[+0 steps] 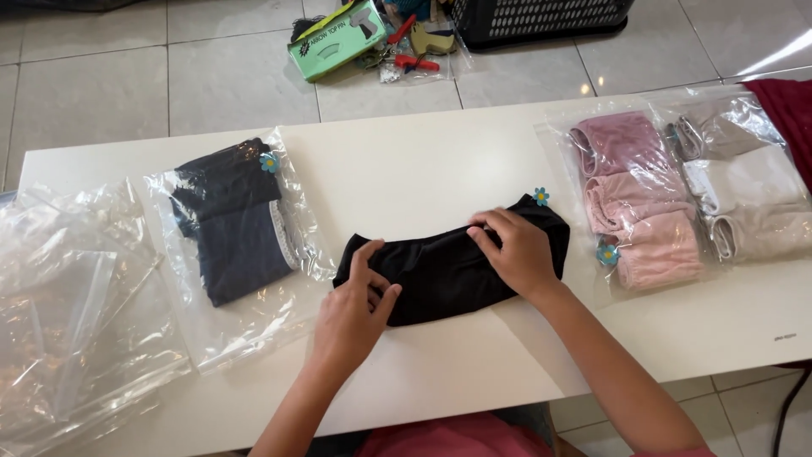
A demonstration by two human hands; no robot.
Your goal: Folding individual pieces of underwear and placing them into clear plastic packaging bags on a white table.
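White table (440, 161) on tiled floor (127, 68) (glossy); 2 hands flat on black garment (440, 271).

**White surface and the tiled floor behind it**

A white surface (423, 161) runs across the view, set on a floor (101, 76) of pale tiles. Near the middle lies a folded black garment (440, 275) with a small blue flower tag (541, 196) at its upper right corner. To the left sits a clear bag holding dark folded garments (233, 228), and beyond it a loose heap of empty clear bags (76, 313). On the right lie 2 more clear bags side by side, touching: 1 of pink garments (634, 207), 1 of white and beige garments (744, 186). On the floor behind lie a green box (334, 42), some small tools (414, 51) and a dark basket (541, 17).
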